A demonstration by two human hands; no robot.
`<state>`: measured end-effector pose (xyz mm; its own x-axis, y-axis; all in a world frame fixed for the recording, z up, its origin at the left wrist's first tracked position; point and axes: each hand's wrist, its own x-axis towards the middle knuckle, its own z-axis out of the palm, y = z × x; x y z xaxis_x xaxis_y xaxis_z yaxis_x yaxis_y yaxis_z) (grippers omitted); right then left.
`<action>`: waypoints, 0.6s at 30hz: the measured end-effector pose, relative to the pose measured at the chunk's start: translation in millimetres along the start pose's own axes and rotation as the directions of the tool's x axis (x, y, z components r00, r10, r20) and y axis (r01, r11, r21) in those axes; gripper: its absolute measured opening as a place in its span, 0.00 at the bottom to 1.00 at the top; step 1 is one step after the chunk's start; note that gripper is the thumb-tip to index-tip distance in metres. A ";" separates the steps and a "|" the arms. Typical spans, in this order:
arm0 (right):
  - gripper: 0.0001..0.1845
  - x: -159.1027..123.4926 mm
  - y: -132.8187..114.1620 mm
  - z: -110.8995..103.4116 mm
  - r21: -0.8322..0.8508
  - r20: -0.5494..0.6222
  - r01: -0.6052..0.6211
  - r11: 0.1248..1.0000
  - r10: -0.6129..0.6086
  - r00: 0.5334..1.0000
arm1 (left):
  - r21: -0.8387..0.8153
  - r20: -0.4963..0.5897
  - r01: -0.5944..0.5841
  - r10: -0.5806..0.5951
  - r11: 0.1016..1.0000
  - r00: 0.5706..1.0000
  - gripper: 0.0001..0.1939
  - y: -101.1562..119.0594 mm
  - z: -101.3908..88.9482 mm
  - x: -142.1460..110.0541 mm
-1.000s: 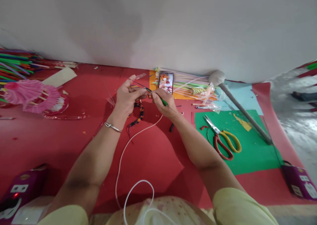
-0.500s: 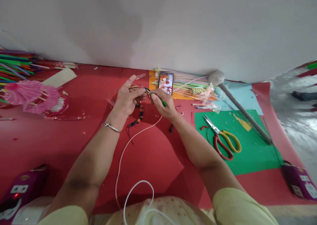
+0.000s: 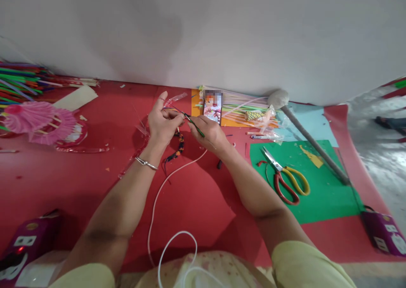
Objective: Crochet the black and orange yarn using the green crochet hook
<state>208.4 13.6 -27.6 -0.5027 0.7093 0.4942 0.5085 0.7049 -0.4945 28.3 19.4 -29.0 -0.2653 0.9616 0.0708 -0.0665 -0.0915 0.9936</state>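
From afar, I watch the right hand point(image 3: 212, 135) grip a green tool point(image 3: 200, 131), its tip at the left hand point(image 3: 162, 122) — pinched around thin strands point(image 3: 173, 109) — the braid point(image 3: 180, 145) at that hand's five o'clock, scissors point(image 3: 278, 168) at the right's four.

Vs. a second ago: left hand point(image 3: 160, 125) is shifting slightly left in the upper middle of the frame; its raised fingertip is pointing higher and sitting further left. The bracelet point(image 3: 146, 164) is moving a touch to the right. Right hand point(image 3: 211, 132) is rolling over, its back now turning more toward the camera, its fingers edging left. Green-handled tool point(image 3: 199, 132) is moving left with it and showing a longer run of green beside the fingers. Phone point(image 3: 217, 113) is showing a different picture. Plastic scrap point(image 3: 177, 97) is showing more of its length as the raised fingertip is clearing it.
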 end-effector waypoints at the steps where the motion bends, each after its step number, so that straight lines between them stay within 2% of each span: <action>1: 0.19 0.4 1.4 -1.3 -0.015 0.007 0.027 1.000 -0.027 1.000 | 0.018 -0.004 -0.002 0.002 1.000 1.000 0.51 0.2 -0.9 1.2; 6: 0.18 1.0 5.2 -2.8 -0.082 0.006 0.073 0.994 -0.073 0.997 | 0.091 0.003 -0.032 0.032 0.995 0.999 0.49 1.0 -1.7 1.8; 9: 0.17 0.0 4.7 0.2 -0.083 -0.018 0.077 0.994 -0.079 0.997 | 0.050 0.013 -0.028 0.028 0.998 1.000 0.48 2.2 -1.4 0.9; 12: 0.17 -0.7 4.2 1.1 -0.056 -0.084 0.099 0.993 -0.104 0.991 | -0.117 0.060 0.089 -0.082 0.989 0.995 0.46 5.5 -4.5 2.0; 15: 0.16 0.4 6.6 -4.0 0.061 -0.130 0.175 0.983 -0.166 0.977 | -0.240 0.217 0.264 -0.213 0.934 0.953 0.43 9.7 -9.4 3.0; 16: 0.16 1.0 8.1 -6.4 0.104 -0.134 0.191 0.976 -0.177 0.975 | -0.241 0.248 0.276 -0.216 0.930 0.944 0.43 10.9 -10.0 2.5; 18: 0.14 2.2 10.6 -10.0 0.151 -0.140 0.192 0.970 -0.171 0.975 | -0.204 0.208 0.194 -0.151 0.960 0.966 0.45 12.2 -8.2 0.2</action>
<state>219.6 22.6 -24.5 -0.4792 0.5708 0.6667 0.2912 0.8200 -0.4927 19.5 16.3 -17.6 -0.0464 0.9969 -0.0633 -0.3114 0.0458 0.9492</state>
